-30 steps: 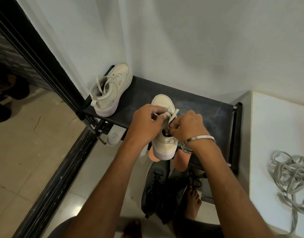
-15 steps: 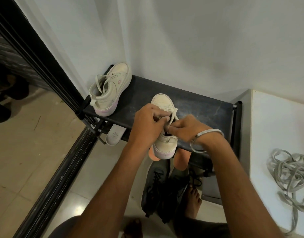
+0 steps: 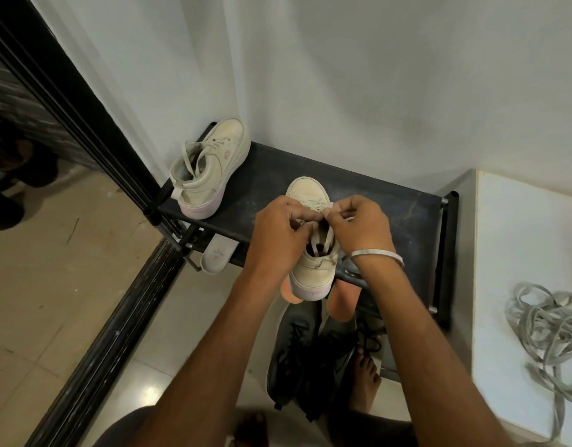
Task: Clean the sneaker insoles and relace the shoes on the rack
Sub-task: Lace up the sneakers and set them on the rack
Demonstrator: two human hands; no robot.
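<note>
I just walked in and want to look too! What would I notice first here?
First, two hands, the left hand and right hand, pinching the lace of a cream shoe at the front of the black rack. Its partner shoe sits at the rack's back left corner, and a grey tangle of laces lies on the white surface to the right.

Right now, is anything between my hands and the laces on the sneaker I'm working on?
Nothing visible. The left hand and right hand already pinch the laces over the beige sneaker at the shoe rack's front edge.
</note>
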